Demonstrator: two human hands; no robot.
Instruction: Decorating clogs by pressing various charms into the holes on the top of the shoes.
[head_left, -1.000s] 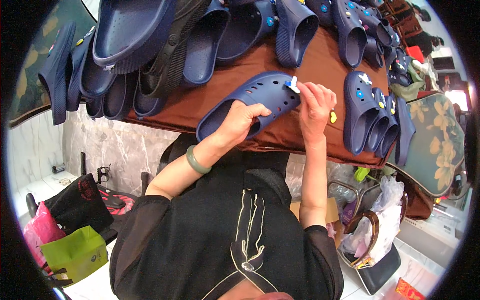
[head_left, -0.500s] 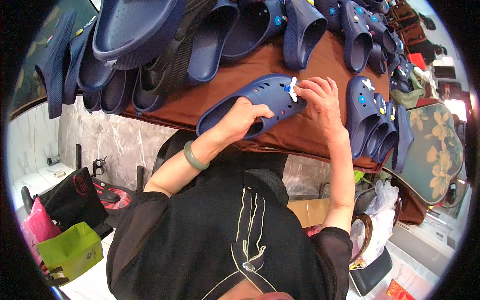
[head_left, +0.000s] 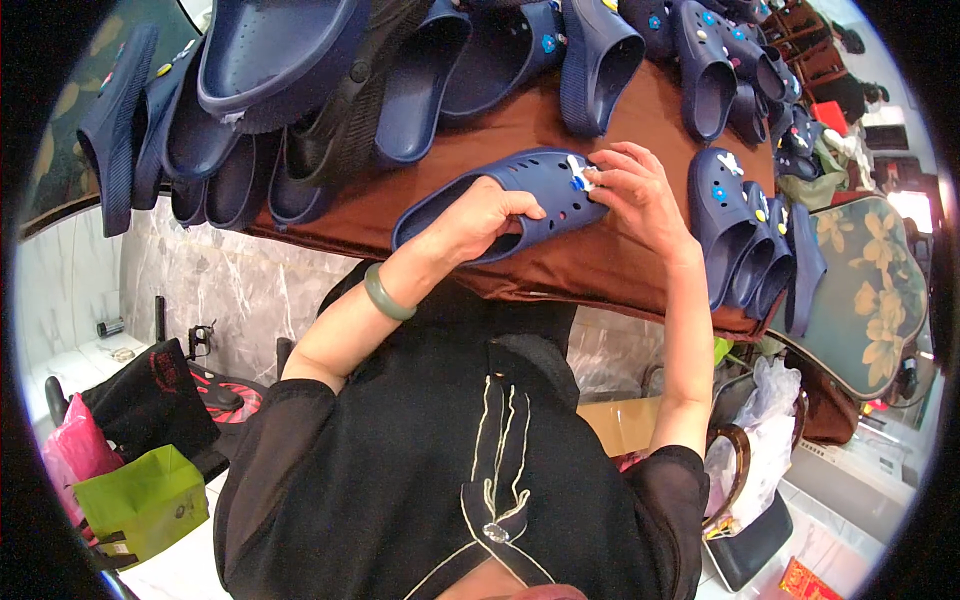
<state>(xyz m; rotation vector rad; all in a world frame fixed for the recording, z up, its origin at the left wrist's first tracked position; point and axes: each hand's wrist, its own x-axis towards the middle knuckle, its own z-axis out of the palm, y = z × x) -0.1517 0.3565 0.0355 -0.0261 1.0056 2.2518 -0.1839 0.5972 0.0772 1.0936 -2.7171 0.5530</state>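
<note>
Clog [head_left: 520, 200], navy and perforated, lies on the brown table [head_left: 610, 270] with its long axis running left to right, toe toward my right, heel opening toward my left. My left hand [head_left: 480, 218] curls around its middle, fingers closed on it. My right hand [head_left: 632, 188] pinches a small white charm [head_left: 578, 174] against the toe. Compared with a second ago, the clog sits flatter and the view has shifted.

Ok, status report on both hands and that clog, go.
Left hand grips the navy clog at mid-body. Right hand pinches a small white charm on its perforated toe. More navy clogs crowd close on the brown table.
</note>
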